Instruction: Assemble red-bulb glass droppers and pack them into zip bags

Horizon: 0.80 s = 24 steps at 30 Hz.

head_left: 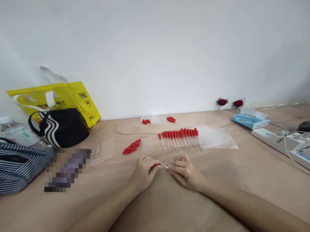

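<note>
My left hand (147,168) is closed around a red rubber bulb (156,165), only partly visible between thumb and fingers. From it a clear dropper tube (165,166) reaches across to my right hand (184,172), whose thumb and fingertips pinch the tube's other end. Whether the tube sits inside the bulb is hidden by my left fingers. Just beyond my hands lies a row of droppers with red bulbs (180,134). Loose red bulbs (131,146) form a pile at the left, beside several bare clear tubes (147,145).
Plastic bags (215,137) lie right of the row, another bag (102,151) at left. More red bulbs (171,119) rest near the wall. A power strip (287,145) and tissue pack (250,120) stand right; a yellow bag (86,102), black pouch (67,127) and striped bag (14,166) left.
</note>
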### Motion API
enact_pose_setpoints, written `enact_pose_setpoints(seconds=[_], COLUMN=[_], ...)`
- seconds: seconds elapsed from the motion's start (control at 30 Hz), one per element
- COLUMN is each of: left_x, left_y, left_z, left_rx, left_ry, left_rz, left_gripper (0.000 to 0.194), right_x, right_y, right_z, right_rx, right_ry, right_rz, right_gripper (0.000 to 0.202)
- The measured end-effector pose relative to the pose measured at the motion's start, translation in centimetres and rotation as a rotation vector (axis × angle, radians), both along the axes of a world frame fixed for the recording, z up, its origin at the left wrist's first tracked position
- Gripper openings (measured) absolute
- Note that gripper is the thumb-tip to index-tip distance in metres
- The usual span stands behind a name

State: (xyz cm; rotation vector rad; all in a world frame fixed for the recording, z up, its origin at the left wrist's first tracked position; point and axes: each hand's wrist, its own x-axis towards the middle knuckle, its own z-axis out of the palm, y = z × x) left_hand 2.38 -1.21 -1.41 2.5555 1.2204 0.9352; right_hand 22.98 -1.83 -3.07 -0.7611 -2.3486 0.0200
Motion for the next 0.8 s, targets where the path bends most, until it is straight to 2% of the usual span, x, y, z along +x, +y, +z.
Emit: enact_pose_setpoints(seconds=[0.2, 0.37, 0.57, 0.8], left_x=[0.1, 0.2, 0.2, 0.4], left_y=[-0.5, -0.7, -0.9, -1.1], left_z=[0.3, 0.4, 0.5, 0.7], left_rx=[0.075, 0.092, 0.088, 0.081], left_ry=[0.041, 0.073, 0.125, 0.131], left_rz=[-0.09, -0.123, -0.114, -0.125], left_gripper=[0.017, 0.019, 0.018, 0.019], right_x=[0.3, 0.3, -0.4, -0.7], right_y=[0.4, 0.8, 0.9, 0.8], right_z=[0.9, 0.9, 0.7, 0.7], right_rx=[0.164, 0.256, 0.225, 0.1], right_ry=[-0.108, -0.132, -0.117, -0.137], right_rz=[0.094, 0.084, 0.054, 0.043], right_gripper=[0.031, 0.031, 0.028, 0.031])
